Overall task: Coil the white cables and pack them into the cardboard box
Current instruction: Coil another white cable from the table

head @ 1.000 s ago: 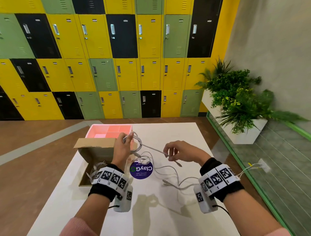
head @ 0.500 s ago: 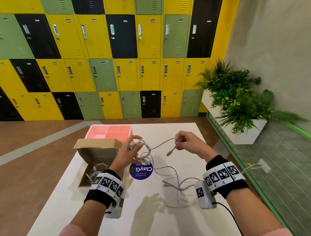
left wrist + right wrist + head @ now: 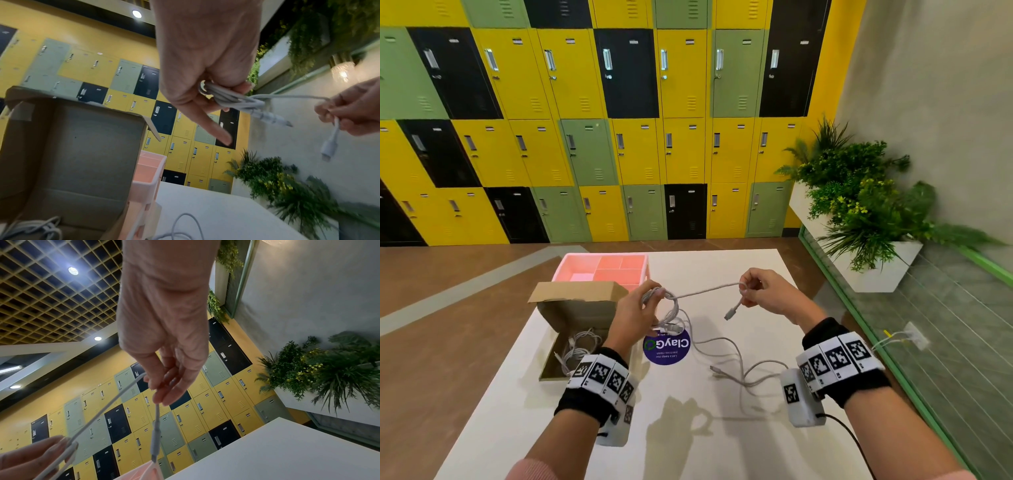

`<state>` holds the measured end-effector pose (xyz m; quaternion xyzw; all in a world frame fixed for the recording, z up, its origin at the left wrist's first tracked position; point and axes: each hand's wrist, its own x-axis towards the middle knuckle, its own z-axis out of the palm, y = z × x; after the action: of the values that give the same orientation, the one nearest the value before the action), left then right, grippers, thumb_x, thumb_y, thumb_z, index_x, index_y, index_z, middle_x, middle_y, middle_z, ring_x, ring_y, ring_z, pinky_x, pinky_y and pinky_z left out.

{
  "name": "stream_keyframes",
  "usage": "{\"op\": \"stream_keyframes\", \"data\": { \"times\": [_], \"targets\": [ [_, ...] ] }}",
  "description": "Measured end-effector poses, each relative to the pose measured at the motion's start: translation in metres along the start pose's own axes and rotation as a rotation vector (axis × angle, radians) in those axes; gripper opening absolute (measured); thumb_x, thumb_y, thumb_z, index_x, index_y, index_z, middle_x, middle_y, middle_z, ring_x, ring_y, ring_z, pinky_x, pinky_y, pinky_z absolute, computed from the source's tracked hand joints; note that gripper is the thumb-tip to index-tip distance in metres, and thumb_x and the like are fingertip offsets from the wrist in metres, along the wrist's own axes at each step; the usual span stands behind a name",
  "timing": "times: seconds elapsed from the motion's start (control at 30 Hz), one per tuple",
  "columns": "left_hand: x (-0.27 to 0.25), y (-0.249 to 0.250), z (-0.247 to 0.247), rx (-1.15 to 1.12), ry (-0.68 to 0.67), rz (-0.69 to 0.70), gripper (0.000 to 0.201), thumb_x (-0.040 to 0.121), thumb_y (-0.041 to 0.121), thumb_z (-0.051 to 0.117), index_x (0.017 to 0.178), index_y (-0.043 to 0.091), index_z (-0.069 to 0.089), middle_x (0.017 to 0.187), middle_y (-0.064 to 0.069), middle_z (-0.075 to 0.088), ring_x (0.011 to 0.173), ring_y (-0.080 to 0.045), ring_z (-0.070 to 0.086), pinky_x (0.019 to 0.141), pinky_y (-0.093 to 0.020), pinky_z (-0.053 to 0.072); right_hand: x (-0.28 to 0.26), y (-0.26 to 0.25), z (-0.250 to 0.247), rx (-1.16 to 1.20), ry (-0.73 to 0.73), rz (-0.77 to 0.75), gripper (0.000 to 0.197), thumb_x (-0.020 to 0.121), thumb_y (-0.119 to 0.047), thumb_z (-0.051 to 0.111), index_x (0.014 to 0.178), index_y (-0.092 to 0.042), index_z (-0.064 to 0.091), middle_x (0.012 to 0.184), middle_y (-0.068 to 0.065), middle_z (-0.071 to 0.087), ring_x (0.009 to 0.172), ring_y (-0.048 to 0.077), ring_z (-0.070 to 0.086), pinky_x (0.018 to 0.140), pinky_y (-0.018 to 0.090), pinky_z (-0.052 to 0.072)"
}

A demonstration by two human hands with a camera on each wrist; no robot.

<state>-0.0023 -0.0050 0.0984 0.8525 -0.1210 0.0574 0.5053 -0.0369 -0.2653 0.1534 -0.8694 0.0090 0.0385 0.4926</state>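
Note:
My left hand (image 3: 640,308) (image 3: 207,78) grips a coiled bundle of white cable (image 3: 667,308) (image 3: 232,99) above the table, just right of the open cardboard box (image 3: 575,308) (image 3: 82,154). A taut strand runs from the coil to my right hand (image 3: 760,291) (image 3: 164,386), which pinches the cable near its end. The plug (image 3: 731,312) (image 3: 154,444) dangles below those fingers. Another coiled white cable (image 3: 580,346) lies inside the box. A loose white cable (image 3: 736,363) sprawls on the white table between my wrists.
A pink divided tray (image 3: 606,270) stands behind the box. A round purple sticker (image 3: 667,347) marks the table (image 3: 722,428) under the coil. A white planter with green plants (image 3: 859,212) stands off the table's right side, and lockers fill the back wall.
My right hand has lifted and swung out to the right, drawing the cable's end taut from the coil. The left hand keeps holding the coil beside the box.

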Motion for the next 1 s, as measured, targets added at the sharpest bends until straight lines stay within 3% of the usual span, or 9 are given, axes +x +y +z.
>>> {"op": "stream_keyframes", "data": {
  "times": [0.13,0.23,0.4,0.53,0.67,0.73,0.83,0.93,1.0],
  "targets": [
    [0.002,0.003,0.000,-0.035,0.080,-0.028,0.015,0.099,0.023,0.048,0.097,0.012,0.057,0.084,-0.009,0.062,0.056,-0.017,0.063,0.044,-0.025,0.055,0.001,-0.002,0.006,-0.019,0.020,0.013,0.008,0.094,-0.008,0.053,0.088,-0.012,0.057,0.080,0.005,0.062,0.078,0.018,0.063,0.083,0.037,0.053],
    [0.001,0.005,0.000,-0.157,0.031,-0.088,0.020,0.100,0.025,0.046,0.100,0.008,0.056,0.080,-0.009,0.060,0.052,-0.010,0.059,0.053,-0.030,0.058,0.005,-0.002,0.008,0.045,0.070,0.019,0.012,0.094,-0.006,0.053,0.084,-0.011,0.056,0.078,0.007,0.062,0.075,0.019,0.062,0.079,0.036,0.054],
    [-0.005,0.015,0.004,-0.477,0.027,-0.143,0.019,0.102,0.018,0.041,0.096,0.007,0.055,0.067,-0.004,0.046,0.055,-0.011,0.044,0.052,-0.024,0.050,0.003,0.003,0.014,0.148,0.071,0.069,0.011,0.094,-0.005,0.052,0.086,-0.011,0.055,0.080,0.008,0.060,0.069,0.013,0.063,0.059,0.019,0.051],
    [-0.002,0.020,0.012,-0.645,0.083,-0.216,0.020,0.102,0.016,0.041,0.107,0.000,0.052,0.064,-0.005,0.040,0.048,-0.006,0.043,0.053,-0.025,0.055,-0.002,0.010,0.023,0.257,0.012,0.132,0.017,0.092,0.002,0.051,0.081,-0.010,0.054,0.079,0.012,0.059,0.068,0.017,0.063,0.058,0.021,0.052],
    [0.002,0.021,0.015,-0.743,0.107,-0.307,0.020,0.101,0.017,0.044,0.109,0.001,0.053,0.071,-0.005,0.043,0.057,-0.011,0.042,0.051,-0.023,0.053,-0.009,0.016,0.026,0.378,-0.043,0.176,0.017,0.091,0.002,0.049,0.079,-0.007,0.055,0.073,0.012,0.058,0.066,0.021,0.064,0.059,0.025,0.052],
    [0.005,0.018,0.017,-0.695,0.154,-0.335,0.018,0.101,0.019,0.046,0.103,0.004,0.055,0.079,-0.013,0.050,0.068,-0.022,0.052,0.055,-0.031,0.056,-0.012,0.017,0.027,0.412,-0.073,0.175,0.017,0.093,0.000,0.048,0.078,-0.006,0.055,0.073,0.012,0.058,0.065,0.022,0.063,0.059,0.025,0.052],
    [0.005,0.015,0.021,-0.492,0.246,-0.310,0.017,0.099,0.025,0.048,0.096,0.012,0.057,0.088,-0.019,0.059,0.083,-0.033,0.058,0.076,-0.052,0.054,-0.014,0.016,0.027,0.441,-0.092,0.162,0.020,0.096,-0.006,0.047,0.077,-0.006,0.055,0.074,0.011,0.057,0.065,0.021,0.062,0.059,0.025,0.052],
    [0.005,0.019,0.022,-0.533,0.243,-0.335,0.019,0.100,0.025,0.047,0.102,0.008,0.056,0.088,-0.018,0.058,0.081,-0.030,0.057,0.079,-0.053,0.052,-0.015,0.017,0.030,0.442,-0.092,0.170,0.019,0.096,-0.007,0.047,0.079,-0.006,0.055,0.075,0.011,0.058,0.066,0.021,0.063,0.061,0.025,0.053],
    [0.005,0.022,0.024,-0.667,0.195,-0.380,0.018,0.101,0.023,0.044,0.101,0.007,0.054,0.081,-0.012,0.053,0.071,-0.022,0.053,0.073,-0.046,0.053,-0.014,0.021,0.035,0.468,-0.080,0.198,0.017,0.095,-0.003,0.046,0.080,-0.005,0.055,0.074,0.013,0.059,0.065,0.020,0.064,0.060,0.024,0.055]
  ]
}}
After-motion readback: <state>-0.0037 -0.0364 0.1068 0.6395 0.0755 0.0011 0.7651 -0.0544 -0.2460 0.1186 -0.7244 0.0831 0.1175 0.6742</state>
